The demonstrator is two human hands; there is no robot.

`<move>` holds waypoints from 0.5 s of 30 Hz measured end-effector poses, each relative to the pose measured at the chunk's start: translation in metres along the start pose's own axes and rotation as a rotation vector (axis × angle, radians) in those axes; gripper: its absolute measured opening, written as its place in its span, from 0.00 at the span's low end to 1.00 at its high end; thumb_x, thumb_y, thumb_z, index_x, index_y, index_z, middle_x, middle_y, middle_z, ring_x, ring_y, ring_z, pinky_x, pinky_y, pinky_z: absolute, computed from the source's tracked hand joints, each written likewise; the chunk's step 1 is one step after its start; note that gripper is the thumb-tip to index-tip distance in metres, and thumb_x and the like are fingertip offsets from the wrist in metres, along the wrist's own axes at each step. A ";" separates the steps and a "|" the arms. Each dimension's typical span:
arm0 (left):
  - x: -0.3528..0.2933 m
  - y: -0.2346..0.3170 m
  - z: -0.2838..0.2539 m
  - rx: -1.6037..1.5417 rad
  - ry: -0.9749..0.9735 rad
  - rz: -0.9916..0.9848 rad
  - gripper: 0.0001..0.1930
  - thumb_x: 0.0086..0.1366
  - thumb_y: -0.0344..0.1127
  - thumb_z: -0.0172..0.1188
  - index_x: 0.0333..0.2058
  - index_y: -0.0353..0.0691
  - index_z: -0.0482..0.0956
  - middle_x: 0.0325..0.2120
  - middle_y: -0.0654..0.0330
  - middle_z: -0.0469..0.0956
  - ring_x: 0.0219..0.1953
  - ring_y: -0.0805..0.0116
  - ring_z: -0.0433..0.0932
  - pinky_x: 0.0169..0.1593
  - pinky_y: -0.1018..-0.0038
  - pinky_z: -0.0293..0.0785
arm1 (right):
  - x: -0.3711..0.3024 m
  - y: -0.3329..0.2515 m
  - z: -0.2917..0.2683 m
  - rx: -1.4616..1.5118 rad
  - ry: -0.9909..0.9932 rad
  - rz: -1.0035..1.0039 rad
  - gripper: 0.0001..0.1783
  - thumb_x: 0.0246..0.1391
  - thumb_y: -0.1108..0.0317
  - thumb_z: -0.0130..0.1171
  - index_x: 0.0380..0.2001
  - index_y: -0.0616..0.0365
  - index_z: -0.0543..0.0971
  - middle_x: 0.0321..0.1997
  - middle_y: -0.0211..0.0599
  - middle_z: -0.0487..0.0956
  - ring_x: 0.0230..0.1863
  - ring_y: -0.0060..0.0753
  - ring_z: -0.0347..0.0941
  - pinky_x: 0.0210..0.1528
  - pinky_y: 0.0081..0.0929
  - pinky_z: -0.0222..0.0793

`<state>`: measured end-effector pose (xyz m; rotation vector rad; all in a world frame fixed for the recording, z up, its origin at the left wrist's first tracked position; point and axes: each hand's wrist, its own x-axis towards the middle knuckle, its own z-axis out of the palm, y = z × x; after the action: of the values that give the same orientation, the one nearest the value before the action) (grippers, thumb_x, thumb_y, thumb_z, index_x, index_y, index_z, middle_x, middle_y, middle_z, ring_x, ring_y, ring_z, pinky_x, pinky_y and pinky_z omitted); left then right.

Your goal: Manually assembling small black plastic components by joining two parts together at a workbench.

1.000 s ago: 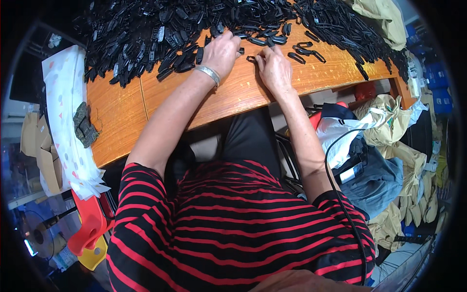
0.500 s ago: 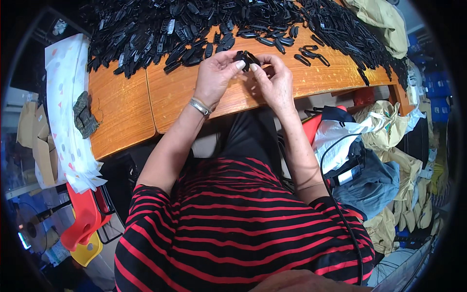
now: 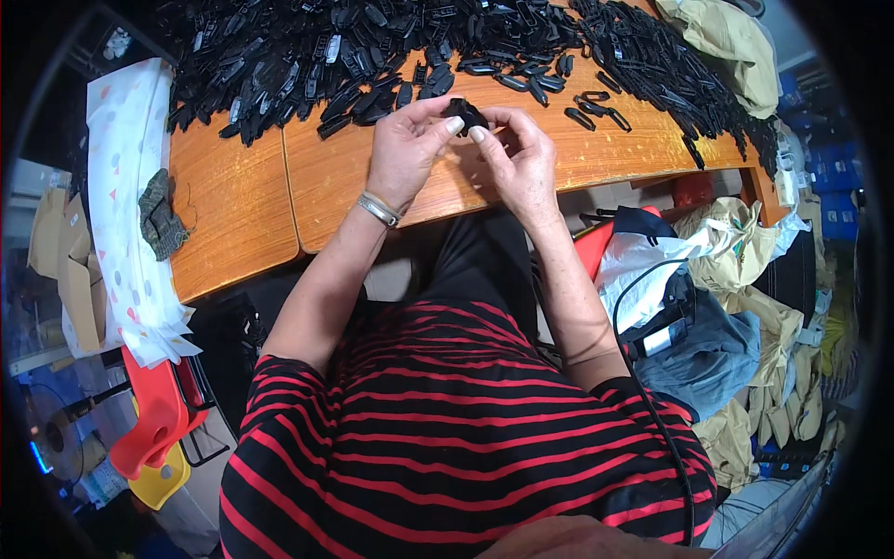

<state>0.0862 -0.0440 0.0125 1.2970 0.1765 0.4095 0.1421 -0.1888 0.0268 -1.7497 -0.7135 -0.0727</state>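
Above the near part of the wooden table (image 3: 372, 191), my two hands meet around a small black plastic part (image 3: 467, 114). My left hand (image 3: 405, 154) pinches its left side between thumb and fingers. On the other side my right hand (image 3: 523, 168) is closed on it, with the thumb pressed to its near edge. Fingers cover much of the part, so I cannot tell whether it is one piece or two. Just beyond lies a large heap of black plastic pieces (image 3: 307, 70), long and narrow, some like open frames.
A second pile of slim black pieces (image 3: 652, 70) spreads along the right side, with several loose black frames (image 3: 596, 107) nearer. Patterned white sheeting (image 3: 126, 205) and a dark knitted glove (image 3: 160, 219) lie at the left edge. Bags and cloth (image 3: 698, 345) crowd the right.
The black pieces between my fingers, which showed a gap before, now look pressed together and turned. Both hands have shifted very slightly.
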 end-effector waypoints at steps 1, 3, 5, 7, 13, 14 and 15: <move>0.000 0.000 0.000 0.000 0.000 0.000 0.15 0.61 0.24 0.61 0.47 0.31 0.78 0.32 0.66 0.81 0.28 0.86 0.72 0.30 0.87 0.68 | 0.000 0.001 0.000 0.000 0.000 0.000 0.11 0.53 0.73 0.63 0.40 0.64 0.78 0.32 0.29 0.76 0.28 0.15 0.70 0.31 0.15 0.68; -0.001 -0.002 -0.001 0.046 -0.023 0.016 0.15 0.61 0.24 0.61 0.48 0.32 0.78 0.30 0.67 0.80 0.26 0.86 0.71 0.29 0.88 0.67 | -0.001 0.004 -0.002 -0.031 -0.004 -0.024 0.11 0.52 0.74 0.64 0.39 0.64 0.78 0.33 0.29 0.76 0.28 0.15 0.69 0.31 0.16 0.67; -0.002 -0.003 -0.002 0.035 -0.033 0.017 0.15 0.62 0.24 0.61 0.48 0.32 0.78 0.30 0.67 0.79 0.26 0.86 0.70 0.29 0.88 0.66 | 0.000 0.006 -0.002 -0.046 -0.019 -0.027 0.11 0.52 0.74 0.64 0.39 0.63 0.78 0.33 0.30 0.76 0.28 0.16 0.70 0.31 0.16 0.68; -0.004 -0.003 -0.001 0.024 -0.045 0.018 0.15 0.62 0.25 0.61 0.49 0.33 0.78 0.30 0.68 0.79 0.26 0.87 0.70 0.29 0.88 0.66 | -0.001 0.007 -0.001 -0.063 -0.032 -0.030 0.11 0.51 0.75 0.65 0.39 0.63 0.78 0.33 0.31 0.76 0.27 0.17 0.71 0.31 0.16 0.68; -0.018 -0.005 0.007 0.075 -0.054 0.114 0.15 0.65 0.26 0.57 0.51 0.33 0.77 0.36 0.65 0.79 0.31 0.86 0.72 0.33 0.87 0.69 | -0.015 0.011 0.016 -0.205 0.065 -0.230 0.13 0.46 0.75 0.68 0.36 0.60 0.78 0.33 0.34 0.75 0.26 0.21 0.74 0.25 0.19 0.70; -0.020 -0.004 0.010 0.044 -0.047 0.102 0.16 0.65 0.28 0.57 0.52 0.34 0.76 0.38 0.65 0.80 0.29 0.86 0.70 0.31 0.89 0.66 | -0.017 0.012 0.016 -0.203 0.065 -0.228 0.13 0.46 0.75 0.68 0.36 0.60 0.78 0.33 0.34 0.75 0.26 0.21 0.74 0.25 0.19 0.70; -0.022 -0.002 0.011 0.012 -0.040 0.091 0.16 0.66 0.29 0.56 0.53 0.36 0.75 0.39 0.65 0.80 0.28 0.87 0.69 0.29 0.90 0.63 | -0.018 0.012 0.017 -0.164 0.088 -0.210 0.16 0.46 0.74 0.68 0.39 0.60 0.76 0.35 0.34 0.75 0.28 0.21 0.74 0.27 0.19 0.70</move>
<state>0.0704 -0.0632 0.0113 1.3274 0.0871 0.4603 0.1285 -0.1825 0.0039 -1.8087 -0.8439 -0.3583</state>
